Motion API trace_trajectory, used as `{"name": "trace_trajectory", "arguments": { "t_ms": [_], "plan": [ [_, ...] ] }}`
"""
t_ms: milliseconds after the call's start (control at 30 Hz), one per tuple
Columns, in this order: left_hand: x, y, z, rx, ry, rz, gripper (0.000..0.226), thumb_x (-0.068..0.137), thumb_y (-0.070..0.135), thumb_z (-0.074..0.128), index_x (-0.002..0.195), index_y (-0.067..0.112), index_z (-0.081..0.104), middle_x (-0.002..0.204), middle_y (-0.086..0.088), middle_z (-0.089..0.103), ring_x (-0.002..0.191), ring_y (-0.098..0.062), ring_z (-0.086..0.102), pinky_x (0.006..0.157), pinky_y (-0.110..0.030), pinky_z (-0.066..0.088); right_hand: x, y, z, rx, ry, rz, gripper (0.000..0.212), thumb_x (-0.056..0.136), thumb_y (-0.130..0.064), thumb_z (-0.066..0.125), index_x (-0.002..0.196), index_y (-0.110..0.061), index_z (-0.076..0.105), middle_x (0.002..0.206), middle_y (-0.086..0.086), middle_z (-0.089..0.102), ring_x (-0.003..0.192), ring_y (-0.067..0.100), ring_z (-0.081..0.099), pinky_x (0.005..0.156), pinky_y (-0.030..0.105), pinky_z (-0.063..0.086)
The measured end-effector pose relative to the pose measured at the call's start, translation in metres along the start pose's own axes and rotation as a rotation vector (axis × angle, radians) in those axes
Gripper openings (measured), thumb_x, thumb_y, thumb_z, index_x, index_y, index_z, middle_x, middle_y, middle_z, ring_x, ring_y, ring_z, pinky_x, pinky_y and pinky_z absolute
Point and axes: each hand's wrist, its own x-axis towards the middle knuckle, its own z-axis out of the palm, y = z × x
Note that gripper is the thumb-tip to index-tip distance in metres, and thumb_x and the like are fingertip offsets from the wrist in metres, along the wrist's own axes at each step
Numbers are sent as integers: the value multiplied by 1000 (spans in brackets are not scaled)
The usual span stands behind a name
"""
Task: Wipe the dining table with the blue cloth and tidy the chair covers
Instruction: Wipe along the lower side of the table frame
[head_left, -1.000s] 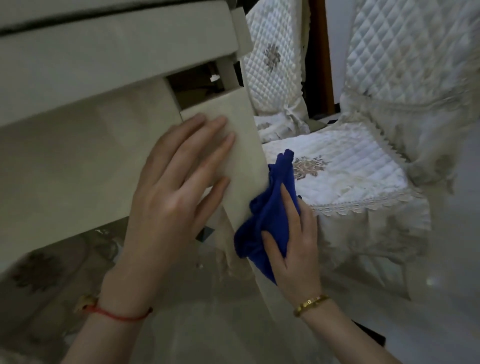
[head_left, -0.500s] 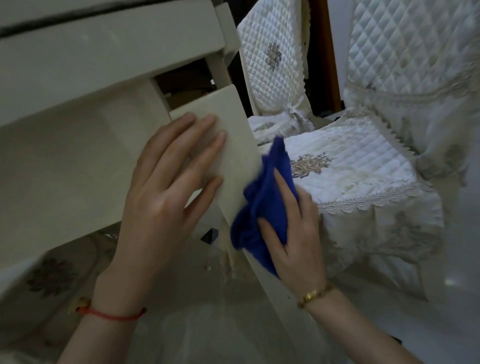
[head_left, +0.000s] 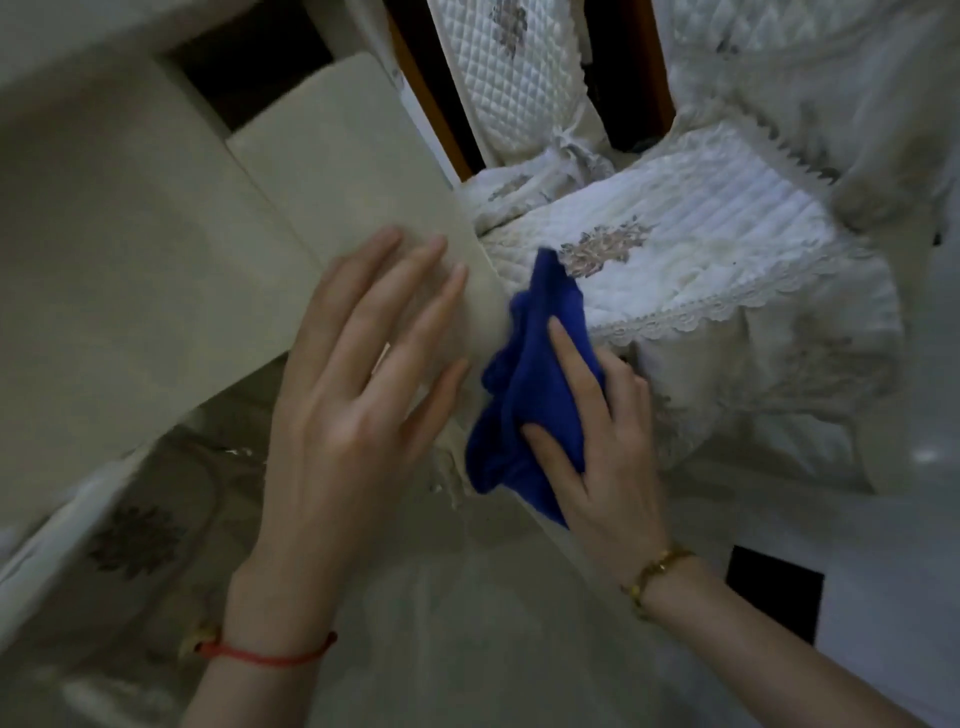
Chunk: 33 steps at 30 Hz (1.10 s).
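deep blue cloth, white quilted chair cover with grey-gold floral motif, red wrist string, gold bracelet

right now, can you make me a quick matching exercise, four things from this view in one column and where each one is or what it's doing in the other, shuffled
1. left hand
2. right hand
3. blue cloth
4. quilted chair cover

a. bunched against the table leg's side
b. lies on the seat at right
c. flat on the table leg
d. presses the cloth

Pairs: 1-c, 2-d, 3-a, 4-b
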Motion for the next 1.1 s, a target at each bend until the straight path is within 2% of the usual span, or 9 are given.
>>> {"name": "trace_trajectory", "arguments": {
  "t_ms": [133,267,367,567,667,800,867,1000,1100],
  "plan": [
    [-13,11,12,-15,-46,-17,38,96,15,62,130,-2,57,144,-19,45,141,-35,33,111,-55,36,-8,4,19,-45,61,42,58,95,-57,33,148,-35,19,139,5,36,115,25,41,102,34,33],
    [-17,13,20,-1,-54,-39,41,96,17,62,132,-1,54,147,-20,39,143,-38,27,112,-60,30,-66,57,25,4,2,180,56,94,-62,28,146,-47,13,136,1,35,116,26,39,102,44,36],
    [-19,13,22,-14,-39,-42,41,96,15,62,133,-2,54,146,-20,38,143,-38,26,112,-61,30,-76,59,23,28,-3,255,55,93,-63,25,145,-49,13,136,-3,34,118,22,37,100,46,38],
    [-17,8,23,-41,-34,-34,42,96,18,63,134,2,52,147,-16,36,144,-33,26,113,-58,31,5,1,27,-1,172,64,58,94,-57,35,144,-27,30,133,8,44,107,27,46,95,37,37],
    [-17,7,21,-32,-39,-27,44,95,17,64,134,3,51,147,-16,37,143,-35,27,114,-58,30,-18,23,28,2,125,51,58,94,-57,36,145,-32,27,134,8,41,112,26,42,102,36,34],
    [-19,10,20,-37,-30,-43,45,95,16,65,135,2,51,147,-16,38,144,-35,27,115,-57,29,-77,69,27,12,-23,231,58,93,-64,28,145,-42,19,136,3,37,117,26,39,101,49,38],
    [-19,12,19,-29,-37,-47,45,95,17,64,135,0,51,147,-17,37,143,-37,26,115,-59,29,-82,69,24,11,-49,267,58,93,-64,27,146,-40,20,136,3,37,116,26,39,99,48,38],
    [-20,20,21,-27,-29,-28,41,96,16,63,132,-2,54,145,-19,40,142,-36,29,117,-56,27,-40,28,23,-21,64,182,59,94,-56,34,147,-30,26,134,3,38,112,23,40,99,35,35],
    [-27,27,25,-85,-60,14,38,95,13,62,130,0,56,140,-17,47,139,-33,36,117,-53,30,-25,15,21,-25,105,125,60,93,-52,41,147,-29,26,135,5,41,112,22,42,100,35,35]
  ]
}}
